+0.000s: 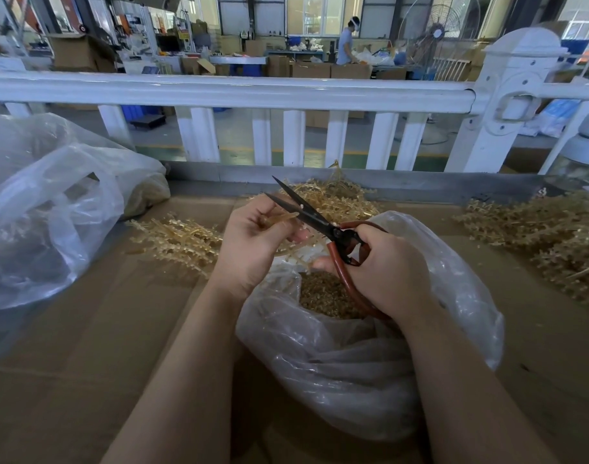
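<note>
scissors (315,218) gripped in the right hand (383,272) stand open above the bag (370,356), so snip slowly where the left hand (253,242) pinches the yellow sprig (281,218), letting bits drop inside.

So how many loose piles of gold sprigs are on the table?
3: left pile beside the left hand, middle pile behind the scissors, right pile at the far right. The bag may hide more.
</note>
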`<state>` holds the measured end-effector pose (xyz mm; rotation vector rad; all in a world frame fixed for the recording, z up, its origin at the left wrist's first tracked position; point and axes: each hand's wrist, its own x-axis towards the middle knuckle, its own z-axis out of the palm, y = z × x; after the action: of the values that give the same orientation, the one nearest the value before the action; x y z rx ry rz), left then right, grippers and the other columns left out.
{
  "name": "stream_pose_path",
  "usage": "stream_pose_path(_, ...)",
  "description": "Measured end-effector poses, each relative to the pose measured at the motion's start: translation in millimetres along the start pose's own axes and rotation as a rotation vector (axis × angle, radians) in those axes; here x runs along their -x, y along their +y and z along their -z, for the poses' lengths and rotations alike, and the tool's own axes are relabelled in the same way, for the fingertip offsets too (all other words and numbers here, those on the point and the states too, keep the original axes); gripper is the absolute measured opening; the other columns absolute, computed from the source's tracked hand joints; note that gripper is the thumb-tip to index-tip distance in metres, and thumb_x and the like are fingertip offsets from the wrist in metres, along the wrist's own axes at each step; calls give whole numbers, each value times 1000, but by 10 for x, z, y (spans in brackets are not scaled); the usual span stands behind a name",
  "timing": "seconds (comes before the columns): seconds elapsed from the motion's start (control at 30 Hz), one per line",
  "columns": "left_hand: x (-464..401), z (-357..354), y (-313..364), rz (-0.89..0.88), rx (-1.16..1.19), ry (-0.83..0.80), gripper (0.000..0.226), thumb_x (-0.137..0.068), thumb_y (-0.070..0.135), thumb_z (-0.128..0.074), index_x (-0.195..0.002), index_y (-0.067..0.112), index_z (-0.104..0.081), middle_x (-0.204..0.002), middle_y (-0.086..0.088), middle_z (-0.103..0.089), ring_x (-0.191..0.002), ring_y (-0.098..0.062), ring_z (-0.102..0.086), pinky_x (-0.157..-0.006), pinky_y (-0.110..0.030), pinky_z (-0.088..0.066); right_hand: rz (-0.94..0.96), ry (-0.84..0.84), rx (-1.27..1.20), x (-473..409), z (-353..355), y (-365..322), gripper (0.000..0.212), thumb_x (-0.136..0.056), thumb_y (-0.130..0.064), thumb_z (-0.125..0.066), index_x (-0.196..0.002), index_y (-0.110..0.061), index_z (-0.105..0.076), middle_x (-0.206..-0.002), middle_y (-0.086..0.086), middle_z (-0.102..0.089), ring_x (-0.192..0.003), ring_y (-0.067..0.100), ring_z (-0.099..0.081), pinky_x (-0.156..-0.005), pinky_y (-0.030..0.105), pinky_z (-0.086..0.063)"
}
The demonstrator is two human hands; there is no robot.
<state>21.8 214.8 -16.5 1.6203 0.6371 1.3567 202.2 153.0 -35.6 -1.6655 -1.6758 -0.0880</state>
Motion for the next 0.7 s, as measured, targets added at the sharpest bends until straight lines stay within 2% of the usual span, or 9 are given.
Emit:
stream_pose_path(0.13,7,-17,-15,-20,-65,-24,13,-86,-13,-62,-96,-6,-68,-84,-22,-70,-68,-19,-66,-68,-30,-54,3,-4,2,3,13,-17,56,-66,-93,-46,-85,-40,-54,-65,-30,-47,-62,-11,-48,-53,11,-33)
stream_pose_path(0.3,6,-11,-20,-12,-32,-25,14,-87,-12,-63,-95,-2,-69,-85,-19,-71,-68,-19,-67,-69,-29,-55,-8,0,-24,-5,10,-3,75,-64,-97,-41,-92,-33,-67,-71,-30,-52,-67,-11,-49,-58,11,-40)
stream_pose_path(0.43,4,-14,-20,-13,-41,-19,12,-87,-11,-63,-96,-5,-68,-82,-23,-69,-67,-19,-65,-69,-29,-53,6,10,-44,-3,12,-5,73,-64,-95,-45,-91,-31,-69,-72,-29,-54,-69,-13,-50,-59,11,-41)
stream_pose_path(0.53,4,-13,-10,-17,-29,-18,10,-87,-9,-64,-97,-8,-67,-78,-19,-69,-66,-18,-65,-69,-28,-53,9,19,-45,-3,19,-5,77,-64,-96,-44,-90,-29,-70,-71,-28,-55,-68,-11,-53,-59,12,-44)
stream_pose_path(0.6,3,-9,-7,-18,-17,-24,9,-88,-9,-64,-95,-6,-68,-74,-11,-69,-66,-16,-65,-69,-27,-54,13,28,-46,-6,25,-1,76,-64,-97,-43,-85,-29,-70,-68,-29,-53,-65,-10,-52,-57,10,-40)
stream_pose_path(0.7,1,-12,1,-7,-1,-33,8,-88,-9,-63,-94,-7,-67,-72,-8,-68,-65,-15,-64,-68,-25,-52,4,31,-33,-6,19,-3,64,-62,-96,-46,-77,-36,-61,-63,-30,-50,-60,-10,-52,-54,6,-32)
